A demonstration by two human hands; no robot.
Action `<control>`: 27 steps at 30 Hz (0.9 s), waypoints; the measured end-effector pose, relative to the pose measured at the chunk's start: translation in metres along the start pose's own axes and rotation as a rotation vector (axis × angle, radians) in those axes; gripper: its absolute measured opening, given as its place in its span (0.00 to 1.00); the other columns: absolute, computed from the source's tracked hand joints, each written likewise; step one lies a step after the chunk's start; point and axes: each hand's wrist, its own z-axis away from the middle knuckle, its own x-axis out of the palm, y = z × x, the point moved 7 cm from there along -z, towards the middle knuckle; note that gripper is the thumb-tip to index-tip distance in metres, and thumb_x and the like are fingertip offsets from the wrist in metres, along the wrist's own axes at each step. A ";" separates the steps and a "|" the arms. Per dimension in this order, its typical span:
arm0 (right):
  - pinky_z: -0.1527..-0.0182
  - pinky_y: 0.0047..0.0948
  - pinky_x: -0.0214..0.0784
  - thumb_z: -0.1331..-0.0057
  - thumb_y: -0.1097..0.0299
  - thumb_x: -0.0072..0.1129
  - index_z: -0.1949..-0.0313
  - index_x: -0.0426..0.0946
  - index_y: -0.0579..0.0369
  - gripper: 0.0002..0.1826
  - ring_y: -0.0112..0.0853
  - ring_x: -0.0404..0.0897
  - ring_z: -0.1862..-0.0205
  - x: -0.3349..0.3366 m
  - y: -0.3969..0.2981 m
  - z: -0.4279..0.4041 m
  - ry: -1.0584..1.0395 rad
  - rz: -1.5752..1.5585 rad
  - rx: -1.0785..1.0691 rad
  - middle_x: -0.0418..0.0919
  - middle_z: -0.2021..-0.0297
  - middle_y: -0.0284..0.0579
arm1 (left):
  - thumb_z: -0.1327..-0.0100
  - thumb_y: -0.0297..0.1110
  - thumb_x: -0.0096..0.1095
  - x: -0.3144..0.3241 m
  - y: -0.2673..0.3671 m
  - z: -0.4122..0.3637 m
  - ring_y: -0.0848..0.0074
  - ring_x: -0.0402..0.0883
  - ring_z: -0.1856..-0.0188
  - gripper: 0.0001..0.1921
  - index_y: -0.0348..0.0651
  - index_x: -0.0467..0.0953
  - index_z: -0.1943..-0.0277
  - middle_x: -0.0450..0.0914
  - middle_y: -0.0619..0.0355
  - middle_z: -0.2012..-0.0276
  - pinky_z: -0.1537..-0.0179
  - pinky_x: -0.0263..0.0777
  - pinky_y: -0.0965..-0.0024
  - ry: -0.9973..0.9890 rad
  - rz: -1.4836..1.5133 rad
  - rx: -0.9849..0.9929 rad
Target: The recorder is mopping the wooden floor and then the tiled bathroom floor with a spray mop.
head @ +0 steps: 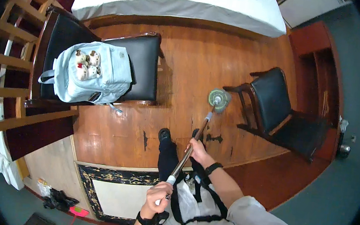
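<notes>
A mop with a metal pole runs up and rightward from my body. My left hand is closed around the white grip at its upper end. Farther down the pole, my right hand grips the metal shaft. The round green and white mop head lies on the wooden floor, close to the front legs of a dark wooden chair. Each wrist wears a black band.
A black-seated armchair holds a light blue backpack at the left. The dark chair stands at the right beside a reddish wooden desk. A white-sheeted bed spans the far side. A pink dustpan lies lower left.
</notes>
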 end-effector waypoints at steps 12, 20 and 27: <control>0.62 0.39 0.70 0.41 0.66 0.45 0.76 0.64 0.56 0.09 0.40 0.75 0.69 -0.048 -0.032 0.063 0.183 -0.305 0.016 0.71 0.76 0.44 | 0.51 0.22 0.48 0.040 0.049 -0.099 0.59 0.71 0.76 0.07 0.33 0.63 0.82 0.69 0.50 0.80 0.68 0.67 0.63 -0.506 0.123 0.049; 0.71 0.36 0.68 0.39 0.65 0.42 0.63 0.61 0.56 0.09 0.35 0.70 0.75 -0.105 -0.080 -0.007 0.311 -0.438 0.048 0.69 0.74 0.46 | 0.48 0.25 0.48 0.109 0.009 -0.205 0.64 0.72 0.74 0.08 0.31 0.64 0.80 0.72 0.49 0.78 0.69 0.66 0.69 -0.417 -0.085 -0.098; 0.74 0.38 0.69 0.41 0.67 0.42 0.65 0.62 0.57 0.08 0.37 0.73 0.71 -0.044 -0.154 -0.046 0.326 -0.310 0.112 0.70 0.70 0.48 | 0.44 0.28 0.46 0.076 0.013 -0.264 0.73 0.66 0.82 0.15 0.36 0.57 0.86 0.65 0.56 0.87 0.73 0.63 0.70 -0.174 -0.069 -0.160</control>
